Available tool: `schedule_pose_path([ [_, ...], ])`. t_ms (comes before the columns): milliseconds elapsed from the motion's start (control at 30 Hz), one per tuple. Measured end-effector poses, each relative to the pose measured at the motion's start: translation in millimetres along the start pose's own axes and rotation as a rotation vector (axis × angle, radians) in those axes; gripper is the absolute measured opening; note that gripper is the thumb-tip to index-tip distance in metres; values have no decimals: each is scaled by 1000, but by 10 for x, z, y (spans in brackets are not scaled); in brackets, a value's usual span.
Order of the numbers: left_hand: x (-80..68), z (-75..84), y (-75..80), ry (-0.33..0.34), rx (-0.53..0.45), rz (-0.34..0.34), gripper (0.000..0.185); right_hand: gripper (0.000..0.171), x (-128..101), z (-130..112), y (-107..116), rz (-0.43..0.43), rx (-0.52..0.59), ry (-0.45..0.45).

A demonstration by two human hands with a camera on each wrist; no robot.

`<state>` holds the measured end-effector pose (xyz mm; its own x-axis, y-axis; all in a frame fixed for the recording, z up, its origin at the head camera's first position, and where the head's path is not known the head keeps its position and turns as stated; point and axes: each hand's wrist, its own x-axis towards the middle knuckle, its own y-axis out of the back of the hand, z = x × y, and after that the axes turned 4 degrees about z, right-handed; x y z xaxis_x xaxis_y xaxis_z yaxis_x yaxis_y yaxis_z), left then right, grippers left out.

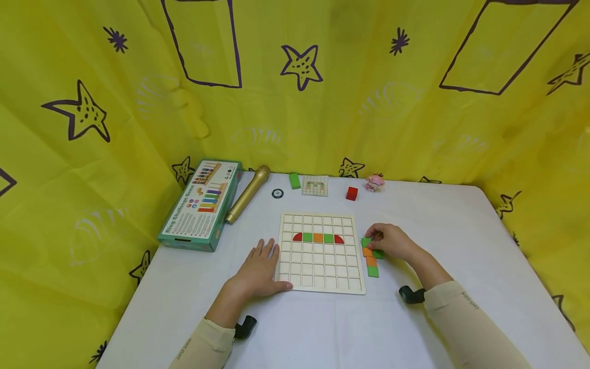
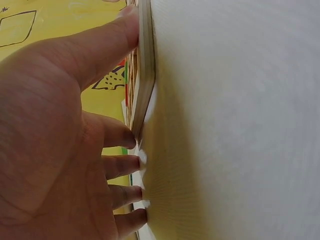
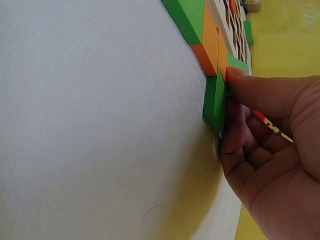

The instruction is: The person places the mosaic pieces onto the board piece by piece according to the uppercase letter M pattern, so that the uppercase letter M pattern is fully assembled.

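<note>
The left hand (image 1: 259,271) lies flat, grip released, thumb against the grid board's (image 1: 319,281) near-left edge on the desk (image 1: 461,241). Just off the board's right edge, the right hand (image 1: 391,241) pinches a green block (image 3: 215,100) among five stacked tiles. The board holds five pieces in one row; bare desk surrounds it.

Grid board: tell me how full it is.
Mostly empty. The board holds only one row of five pieces: red, green, orange, green, red. Every other cell shows bare.
</note>
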<state>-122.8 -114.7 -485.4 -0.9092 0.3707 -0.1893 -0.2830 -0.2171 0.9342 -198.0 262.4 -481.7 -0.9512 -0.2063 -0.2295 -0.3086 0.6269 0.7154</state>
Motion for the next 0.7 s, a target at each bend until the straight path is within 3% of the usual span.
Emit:
schedule_pose_path([
  [433,9,-8,-17,2,-1,10,109,13,5,7,45,30,40,44],
  [700,-13,-1,14,-26,14,21,109,15,31,-22,47,47,62,23],
])
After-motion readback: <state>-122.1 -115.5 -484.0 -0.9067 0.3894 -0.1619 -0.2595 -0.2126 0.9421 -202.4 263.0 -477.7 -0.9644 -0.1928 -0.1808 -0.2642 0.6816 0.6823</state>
